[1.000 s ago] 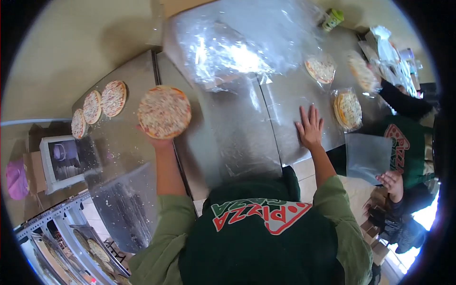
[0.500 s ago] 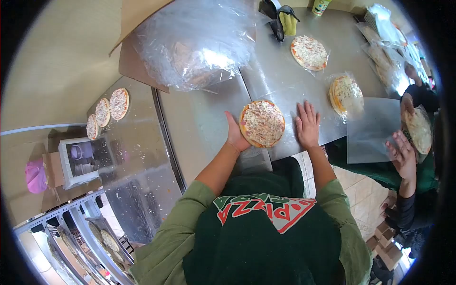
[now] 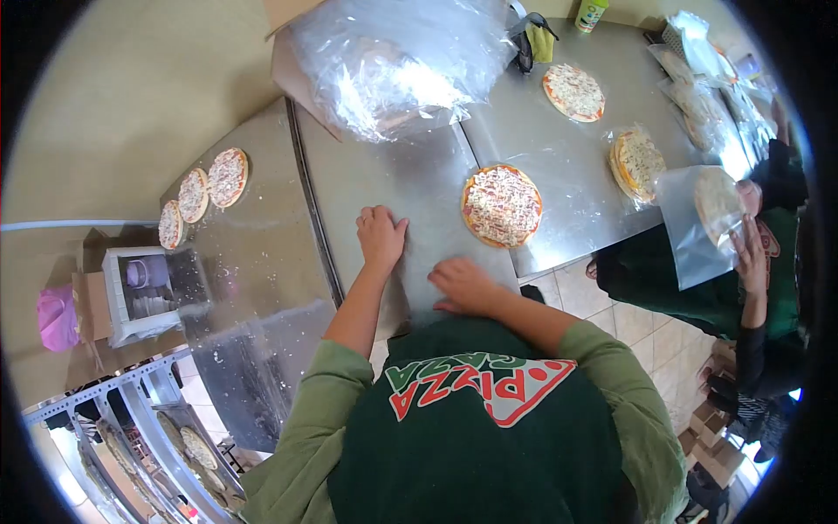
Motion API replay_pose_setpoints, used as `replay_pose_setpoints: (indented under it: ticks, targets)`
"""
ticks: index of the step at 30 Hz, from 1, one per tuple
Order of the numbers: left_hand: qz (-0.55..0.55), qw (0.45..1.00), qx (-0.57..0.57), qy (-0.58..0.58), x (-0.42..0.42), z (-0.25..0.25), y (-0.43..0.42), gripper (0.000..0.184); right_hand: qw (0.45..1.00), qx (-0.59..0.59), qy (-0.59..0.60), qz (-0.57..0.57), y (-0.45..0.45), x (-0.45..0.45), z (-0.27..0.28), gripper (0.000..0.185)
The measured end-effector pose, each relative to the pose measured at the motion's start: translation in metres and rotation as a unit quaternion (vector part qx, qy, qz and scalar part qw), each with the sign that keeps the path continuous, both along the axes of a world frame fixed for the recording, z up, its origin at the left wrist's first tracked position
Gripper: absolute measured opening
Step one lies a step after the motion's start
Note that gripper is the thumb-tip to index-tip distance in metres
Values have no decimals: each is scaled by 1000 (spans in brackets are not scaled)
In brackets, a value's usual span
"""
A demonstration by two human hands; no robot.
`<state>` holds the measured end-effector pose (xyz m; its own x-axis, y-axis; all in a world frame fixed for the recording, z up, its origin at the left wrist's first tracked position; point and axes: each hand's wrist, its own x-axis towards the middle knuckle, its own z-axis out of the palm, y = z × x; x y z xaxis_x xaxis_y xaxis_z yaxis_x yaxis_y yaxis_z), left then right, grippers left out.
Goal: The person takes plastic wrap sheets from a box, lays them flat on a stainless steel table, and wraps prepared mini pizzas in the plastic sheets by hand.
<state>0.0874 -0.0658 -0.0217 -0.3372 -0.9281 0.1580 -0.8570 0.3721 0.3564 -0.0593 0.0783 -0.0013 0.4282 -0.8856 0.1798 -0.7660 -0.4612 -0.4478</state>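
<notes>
A cheese-topped pizza (image 3: pixel 502 206) lies flat on the metal table (image 3: pixel 428 188), across or beside the seam. To its left, my left hand (image 3: pixel 381 237) is over the metal surface, fingers partly spread, holding nothing. Nearer my body, below and left of the pizza, my right hand (image 3: pixel 464 286) rests low over the table with fingers apart and nothing in them. Neither hand touches the pizza. Three more pizzas, one of them here (image 3: pixel 229 177), lie in a row on the left table (image 3: pixel 262 236).
A box (image 3: pixel 301 79) overflows with clear plastic bags (image 3: pixel 384 70). Another pizza (image 3: pixel 573 93) and a bagged stack (image 3: pixel 636 163) lie to the right. A co-worker's hand (image 3: pixel 749 253) holds a bag with a pizza (image 3: pixel 717 205). A rack (image 3: pixel 144 419) stands lower left.
The pizza that my left hand carried rightward from the left table now lies released. My left hand has drawn back left, and my right hand has moved left and closer to my body.
</notes>
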Motion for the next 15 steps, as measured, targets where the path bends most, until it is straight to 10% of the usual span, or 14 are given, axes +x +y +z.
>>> replay_pose_setpoints:
  ticks: [5,8,10,15]
  targets:
    - [-2,951,297,81,-4,6,-23,28,992,109,-46,-47,-6,18,-25,19]
    - [131,581,660,459,-6,33,-34,28,905,133,-293,-278,6,-7,0,5]
    - [87,699,540,460,-24,30,-17,28,742,151,-486,-437,14,-37,10,7]
    - [-143,922,185,308,-78,17,41,39,612,109,-553,-555,30,-93,-17,13]
